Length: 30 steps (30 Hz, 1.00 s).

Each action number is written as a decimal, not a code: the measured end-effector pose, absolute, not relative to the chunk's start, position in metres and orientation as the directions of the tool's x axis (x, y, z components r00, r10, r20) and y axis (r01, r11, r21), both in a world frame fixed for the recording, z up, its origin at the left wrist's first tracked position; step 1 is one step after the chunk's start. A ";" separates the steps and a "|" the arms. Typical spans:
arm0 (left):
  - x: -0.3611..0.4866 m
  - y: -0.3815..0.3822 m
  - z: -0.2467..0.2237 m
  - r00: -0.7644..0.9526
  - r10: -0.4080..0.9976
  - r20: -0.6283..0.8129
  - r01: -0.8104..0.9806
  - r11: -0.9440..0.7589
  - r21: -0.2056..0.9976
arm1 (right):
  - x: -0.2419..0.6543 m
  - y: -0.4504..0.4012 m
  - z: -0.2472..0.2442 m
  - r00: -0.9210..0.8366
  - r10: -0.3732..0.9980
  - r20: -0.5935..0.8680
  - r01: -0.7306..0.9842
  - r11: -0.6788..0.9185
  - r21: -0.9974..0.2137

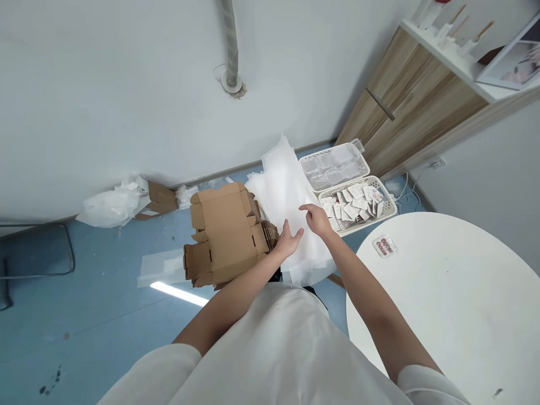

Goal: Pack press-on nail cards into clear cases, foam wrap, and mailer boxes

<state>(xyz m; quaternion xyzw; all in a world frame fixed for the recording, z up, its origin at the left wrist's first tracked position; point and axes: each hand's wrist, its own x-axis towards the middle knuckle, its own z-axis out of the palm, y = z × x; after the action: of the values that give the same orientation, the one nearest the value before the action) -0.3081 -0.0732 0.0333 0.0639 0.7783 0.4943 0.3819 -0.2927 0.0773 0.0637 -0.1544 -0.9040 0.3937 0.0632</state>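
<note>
A stack of thin white packing sheets [280, 174], soft and slightly see-through, lies in front of me. Over its near left part is my left hand [289, 242], thumb and fingers apart and nothing in it. My right hand [317, 220] hovers over the right side of the sheets, its index finger stretched out to the left and the other fingers partly hidden. I see nothing held in it. Whether either hand touches the sheets, I cannot tell. Flattened brown cardboard boxes [230, 230] are piled just left of my left hand.
Right of the sheets are a white basket [390, 209] of small printed cards and another basket [366, 169] with clear plastic packs. A round white table [455, 304] at right bears a small clear case [384, 246]. A wooden cabinet [413, 101] stands behind; plastic wrapping [112, 205] lies by the wall.
</note>
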 end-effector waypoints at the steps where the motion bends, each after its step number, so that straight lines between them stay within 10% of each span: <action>1: -0.310 -0.073 0.035 -0.703 0.486 -0.520 -0.260 0.505 0.823 | -0.292 0.077 0.071 -0.950 0.312 0.015 0.203 0.652 -0.730; 16: -0.284 -0.050 0.029 -0.714 0.455 -0.532 -0.274 0.517 0.811 | -0.193 0.085 0.141 -0.806 0.532 0.257 0.287 0.733 -0.617; 30: -0.179 0.025 0.036 -0.538 0.799 -0.268 -0.056 0.283 0.957 | 0.009 0.090 0.120 -0.413 0.876 0.248 0.584 0.464 -0.667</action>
<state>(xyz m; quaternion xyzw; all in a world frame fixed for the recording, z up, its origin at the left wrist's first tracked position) -0.1787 0.0253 0.0364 0.2675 0.6943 0.5355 0.3995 0.0089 0.0900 0.1199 -0.4546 -0.8029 0.2481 0.2951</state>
